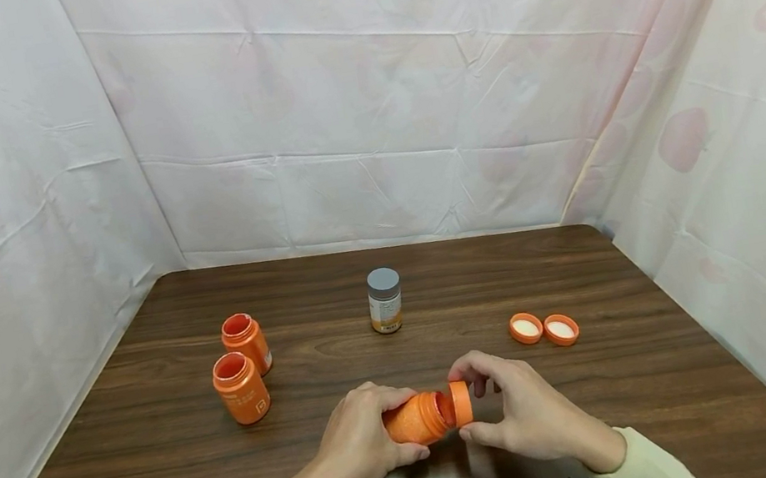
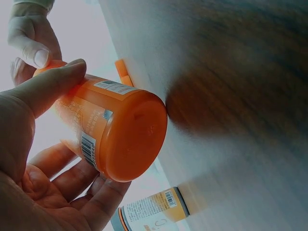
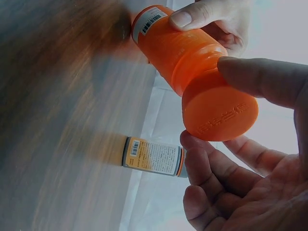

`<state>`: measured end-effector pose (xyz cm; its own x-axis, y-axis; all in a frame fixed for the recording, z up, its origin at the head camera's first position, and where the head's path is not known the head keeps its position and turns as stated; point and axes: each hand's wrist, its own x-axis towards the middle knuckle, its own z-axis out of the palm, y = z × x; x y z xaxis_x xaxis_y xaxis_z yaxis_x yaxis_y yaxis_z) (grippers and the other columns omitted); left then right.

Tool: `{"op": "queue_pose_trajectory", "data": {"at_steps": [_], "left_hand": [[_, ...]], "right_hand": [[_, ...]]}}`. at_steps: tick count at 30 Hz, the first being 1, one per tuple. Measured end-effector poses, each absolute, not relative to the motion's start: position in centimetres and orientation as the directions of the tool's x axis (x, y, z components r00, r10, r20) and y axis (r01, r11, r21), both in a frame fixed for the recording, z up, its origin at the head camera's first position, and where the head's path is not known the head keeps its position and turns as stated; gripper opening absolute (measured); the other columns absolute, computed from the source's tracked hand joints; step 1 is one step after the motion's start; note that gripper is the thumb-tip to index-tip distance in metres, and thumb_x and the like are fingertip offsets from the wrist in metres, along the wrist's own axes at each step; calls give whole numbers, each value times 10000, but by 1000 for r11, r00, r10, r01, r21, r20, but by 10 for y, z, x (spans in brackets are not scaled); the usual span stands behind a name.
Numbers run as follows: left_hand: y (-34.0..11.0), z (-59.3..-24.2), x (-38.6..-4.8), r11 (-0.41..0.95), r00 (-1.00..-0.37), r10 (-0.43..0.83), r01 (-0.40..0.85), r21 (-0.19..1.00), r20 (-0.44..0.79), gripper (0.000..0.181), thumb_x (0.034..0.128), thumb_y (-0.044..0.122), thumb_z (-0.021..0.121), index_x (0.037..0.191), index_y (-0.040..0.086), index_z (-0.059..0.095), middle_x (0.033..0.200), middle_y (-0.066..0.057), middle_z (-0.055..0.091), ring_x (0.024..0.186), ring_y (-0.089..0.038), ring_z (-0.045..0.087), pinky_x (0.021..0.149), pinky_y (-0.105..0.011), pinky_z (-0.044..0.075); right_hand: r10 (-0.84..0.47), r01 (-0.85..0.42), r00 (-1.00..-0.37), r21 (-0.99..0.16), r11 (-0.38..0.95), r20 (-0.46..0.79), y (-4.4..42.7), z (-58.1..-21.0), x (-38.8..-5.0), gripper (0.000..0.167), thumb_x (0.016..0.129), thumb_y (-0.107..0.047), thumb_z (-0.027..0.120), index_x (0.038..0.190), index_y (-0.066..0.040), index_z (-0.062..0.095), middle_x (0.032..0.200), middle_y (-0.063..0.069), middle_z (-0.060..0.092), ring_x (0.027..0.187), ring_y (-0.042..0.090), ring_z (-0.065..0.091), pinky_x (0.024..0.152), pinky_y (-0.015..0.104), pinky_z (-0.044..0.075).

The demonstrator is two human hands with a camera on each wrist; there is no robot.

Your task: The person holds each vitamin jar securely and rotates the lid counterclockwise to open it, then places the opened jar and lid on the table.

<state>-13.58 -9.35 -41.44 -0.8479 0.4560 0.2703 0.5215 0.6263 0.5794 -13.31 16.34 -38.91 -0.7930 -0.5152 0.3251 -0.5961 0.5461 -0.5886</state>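
My left hand (image 1: 363, 437) grips an orange bottle (image 1: 416, 420) that lies tilted on its side, its open mouth facing right. Thumb and fingers wrap the bottle's body, and its base shows in the left wrist view. Between thumb and fingers, my right hand (image 1: 521, 410) pinches an orange cap (image 1: 461, 403) at the bottle's mouth. In the head view a gap separates cap and rim, at least along the upper side. Raised lettering marks the cap's top in the right wrist view.
Two uncapped orange bottles (image 1: 241, 388) (image 1: 246, 344) stand at the left of the wooden table (image 1: 314, 284). A grey-lidded bottle (image 1: 385, 300) stands at centre back. Two orange caps (image 1: 525, 327) (image 1: 561, 330) lie at right, white insides up. White sheeting (image 1: 358, 91) encloses the table's back and sides.
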Motion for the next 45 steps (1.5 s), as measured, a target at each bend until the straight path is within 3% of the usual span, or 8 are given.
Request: {"op": "queue_pose_trajectory", "data": {"at_steps": [7, 17, 32, 45], "left_hand": [[-94, -415, -135, 629, -851, 446, 518, 580, 277, 534, 637, 318, 985, 1127, 246, 783, 1035, 156, 738, 889, -52, 589, 756, -307, 483], [-95, -414, -135, 623, -854, 440, 512, 592, 276, 536, 639, 313, 984, 1130, 236, 783, 1046, 148, 739, 882, -52, 582, 752, -303, 477], [-97, -411, -135, 619, -863, 425, 497, 608, 274, 542, 634, 316, 988, 1131, 243, 783, 1022, 152, 734, 865, -53, 580, 749, -299, 480], [-101, -409, -135, 623, -880, 390, 468, 626, 270, 533, 640, 309, 987, 1129, 246, 785, 1022, 132, 734, 858, -57, 582, 733, -283, 481]], "right_hand": [[-512, -601, -790, -593, 536, 337, 166, -390, -134, 549, 699, -127, 928, 1137, -214, 608, 939, -163, 623, 853, 166, 600, 747, 336, 480], [-500, -577, -806, -607, 546, 317, 169, -388, -132, 567, 703, -98, 933, 1141, -193, 586, 969, -113, 680, 846, 57, 583, 749, 316, 471], [-481, -570, -814, -609, 551, 326, 174, -389, -132, 593, 698, -119, 945, 1164, -198, 587, 968, -110, 701, 844, 55, 589, 744, 285, 456], [-429, -548, -835, -588, 594, 345, 179, -388, -132, 570, 678, -151, 969, 1133, -213, 632, 973, -133, 659, 851, 72, 591, 751, 334, 478]]}}
